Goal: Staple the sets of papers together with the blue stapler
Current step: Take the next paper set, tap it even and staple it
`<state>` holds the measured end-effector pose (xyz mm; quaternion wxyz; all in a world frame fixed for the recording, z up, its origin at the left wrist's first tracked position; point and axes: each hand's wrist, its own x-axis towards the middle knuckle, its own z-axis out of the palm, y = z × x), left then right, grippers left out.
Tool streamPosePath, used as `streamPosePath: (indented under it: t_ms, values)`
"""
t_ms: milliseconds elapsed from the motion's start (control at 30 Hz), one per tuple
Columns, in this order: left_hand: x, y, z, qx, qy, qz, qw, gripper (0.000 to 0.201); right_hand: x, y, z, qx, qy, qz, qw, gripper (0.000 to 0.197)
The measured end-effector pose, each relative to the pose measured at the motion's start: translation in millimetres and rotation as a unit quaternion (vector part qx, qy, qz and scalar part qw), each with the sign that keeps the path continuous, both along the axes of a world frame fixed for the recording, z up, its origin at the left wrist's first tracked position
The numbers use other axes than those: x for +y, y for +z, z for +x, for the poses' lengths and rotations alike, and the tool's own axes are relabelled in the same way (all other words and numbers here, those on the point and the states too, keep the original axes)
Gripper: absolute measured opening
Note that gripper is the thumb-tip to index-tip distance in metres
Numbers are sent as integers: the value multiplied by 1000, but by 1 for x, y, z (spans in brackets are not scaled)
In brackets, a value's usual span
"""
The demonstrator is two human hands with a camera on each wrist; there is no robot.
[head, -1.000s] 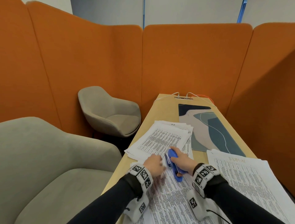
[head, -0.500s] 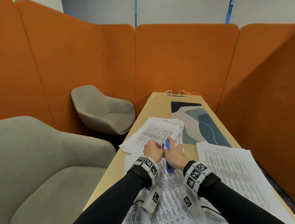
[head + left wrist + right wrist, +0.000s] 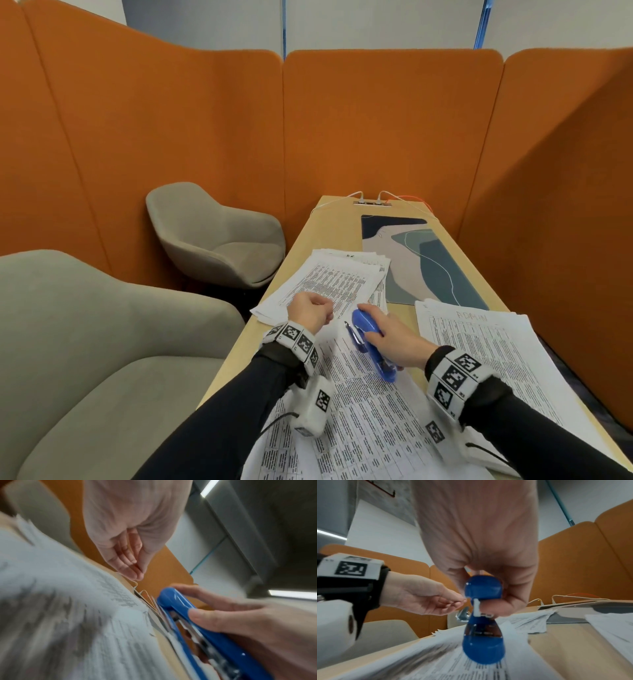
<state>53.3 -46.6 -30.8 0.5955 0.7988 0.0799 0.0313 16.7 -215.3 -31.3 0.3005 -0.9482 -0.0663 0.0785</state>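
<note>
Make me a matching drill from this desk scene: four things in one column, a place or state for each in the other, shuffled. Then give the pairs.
Things
1. stapler
2. left hand
3. desk mat
4. "ADMIN" stack

Places or states
A. flat at the table's far end, near the cables
B. gripped by the right hand, over the near papers
C. at the table's right edge, untouched
D. fingers curled, just left of the stapler's nose

Pairs: 1-B, 2-D, 3-A, 4-C
</note>
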Motion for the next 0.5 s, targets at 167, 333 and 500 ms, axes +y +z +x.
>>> streamPosePath:
  t_ms: [167,333,500]
  values:
    - [12,8,-6,-50,-49,202,977,14,-20,-5,11,35,-124,-57,990,41]
    - [8,12,-14,-75,-65,265,959,12,-18,-12,20,56,-149,-99,982,40]
    - [-10,17,-26,-134,-44,265,954,12,-30,-7,17,53,-131,-35,989,55]
